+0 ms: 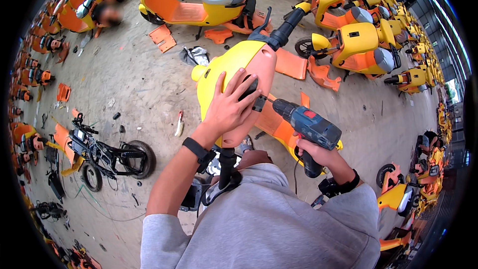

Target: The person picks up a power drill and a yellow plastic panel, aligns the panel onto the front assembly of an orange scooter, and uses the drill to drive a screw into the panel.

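Observation:
Before me stands a scooter whose front cover is yellow [239, 52] on the far side and pinkish orange [266, 69] on the near side. My left hand [226, 107] lies on the orange side with its fingers spread, partly over a dark oval area. Just right of its fingertips is a small black fitting [259, 103] on the cover. My right hand [321, 155] is wrapped round the handle of a blue and black cordless drill [313, 124]. The drill's bit points left at the fitting; whether it touches cannot be made out. The black handlebar grip [289, 29] sticks out at the far right.
Yellow and orange scooters [358, 45] stand in rows beyond and to both sides. A stripped black scooter frame [109, 152] lies at left. Loose orange panels [162, 38] and a white-bladed tool with a red end [179, 123] lie on the concrete floor. A person [107, 17] is at far left.

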A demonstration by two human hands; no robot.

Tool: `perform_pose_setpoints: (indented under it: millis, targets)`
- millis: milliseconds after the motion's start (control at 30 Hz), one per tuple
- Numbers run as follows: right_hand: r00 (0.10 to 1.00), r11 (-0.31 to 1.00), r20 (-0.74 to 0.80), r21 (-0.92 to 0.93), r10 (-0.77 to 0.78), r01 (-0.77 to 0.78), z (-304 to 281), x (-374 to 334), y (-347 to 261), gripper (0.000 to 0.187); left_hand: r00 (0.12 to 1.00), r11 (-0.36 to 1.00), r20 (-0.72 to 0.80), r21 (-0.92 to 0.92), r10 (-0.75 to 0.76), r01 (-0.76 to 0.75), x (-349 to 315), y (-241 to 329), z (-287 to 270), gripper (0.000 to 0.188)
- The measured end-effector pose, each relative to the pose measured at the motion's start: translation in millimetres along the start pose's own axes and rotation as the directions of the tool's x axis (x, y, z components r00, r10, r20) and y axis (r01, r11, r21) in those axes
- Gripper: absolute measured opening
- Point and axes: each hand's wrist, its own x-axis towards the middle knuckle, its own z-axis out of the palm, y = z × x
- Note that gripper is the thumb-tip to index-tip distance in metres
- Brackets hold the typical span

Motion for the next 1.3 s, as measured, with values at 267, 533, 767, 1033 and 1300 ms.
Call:
perform_pose_setpoints:
  millis: [267,533,767,1033,1300]
  targets:
    - [1.000,1.000,0.002,-0.005,-0.017,0.017,3.2,1.1,5.2,0.023,0.999,1.000,0.030,-0.012,-0.015,0.016,2.1,1.7,-2.8,0.041]
    - [0.936,0.867,0.013,-0.374,-0.351,0.330,-0.9,0.5,3.1,0.013,0.998,0.999,0.056,-0.038,-0.027,0.029,3.0,3.9,-3.9,0.042]
    - [0.965,0.901,-0.001,-0.358,-0.263,0.246,-3.6,2.7,-10.3,0.014,0.998,0.997,0.053,-0.063,-0.037,0.041,3.5,3.2,-3.1,0.042]
    - [0.865,0.724,0.042,-0.527,-0.501,0.445,-3.4,3.2,-5.6,0.016,0.999,0.995,0.013,-0.087,-0.039,0.040,3.5,2.1,-2.3,0.036]
    - [0.924,0.837,0.043,-0.408,-0.380,0.364,-6.9,4.0,1.9,0.009,0.999,0.995,-0.013,-0.091,-0.044,0.043,2.9,1.8,-1.2,0.033]
